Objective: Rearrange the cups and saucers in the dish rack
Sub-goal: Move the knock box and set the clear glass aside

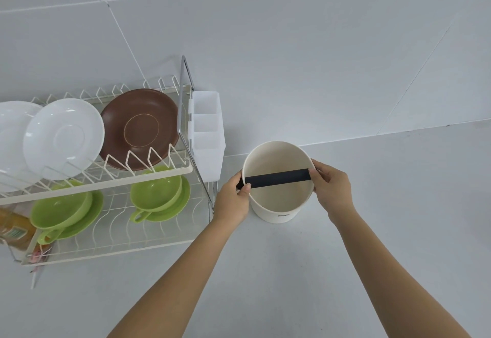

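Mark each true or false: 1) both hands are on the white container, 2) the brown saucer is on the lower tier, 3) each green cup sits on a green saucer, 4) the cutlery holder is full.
1) True: left hand and right hand hold the white container at its black bar.
2) False: the brown saucer stands on the upper tier.
3) True: both green cups sit on green saucers.
4) False: the cutlery holder looks empty.
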